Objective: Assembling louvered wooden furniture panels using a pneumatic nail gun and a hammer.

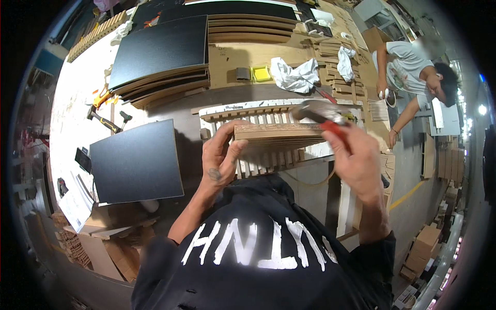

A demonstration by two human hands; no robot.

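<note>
My left hand [219, 155] grips the left end of a wooden board [279, 131], thumb toward me and fingers behind. Its long edge faces up, and several thin layers or slats show along its near side. In my right hand [356, 157] is a hammer with a red handle [333, 129]. The hammer's metal head [316, 111] is blurred and appears just above the far edge of the board, toward its right end; I cannot tell if they touch. Beneath the board lies a white slotted rack [253, 166] with rows of strips.
Black panels [160, 49] are stacked at the far left; a single black panel [137, 163] lies nearer. Another hammer [103, 120] rests on the left table. Beyond the rack are a white cloth [294, 74] and a yellow tray [261, 74]. A co-worker [413, 72] leans in at the right.
</note>
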